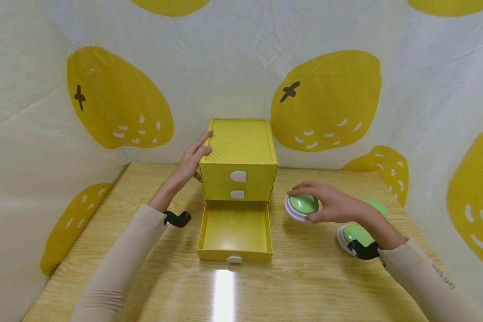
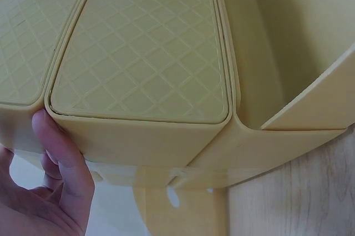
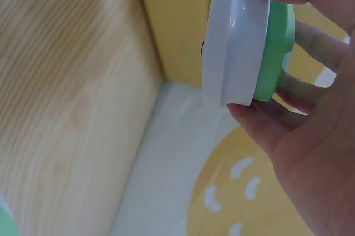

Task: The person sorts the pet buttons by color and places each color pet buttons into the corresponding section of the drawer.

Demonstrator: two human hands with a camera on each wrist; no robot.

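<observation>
Green-topped and white-based, the round container (image 1: pixel 302 206) is a flat disc with a domed lid, held just above the worktop (image 1: pixel 306 277) to the right of the yellow drawer unit (image 1: pixel 238 156). The right hand (image 1: pixel 334 206) has its grip closed round it, thumb on one rim and fingers on the other. Three such containers show: the held one, a second (image 1: pixel 354 236) near the right wrist and a third (image 1: pixel 376 206) partly hidden behind the hand. The unit has three drawers; the bottom drawer (image 1: pixel 235 230) is pulled out, the upper two shut. The left hand (image 1: pixel 193 158) rests with straight fingers against the unit's top left edge, holding nothing.
</observation>
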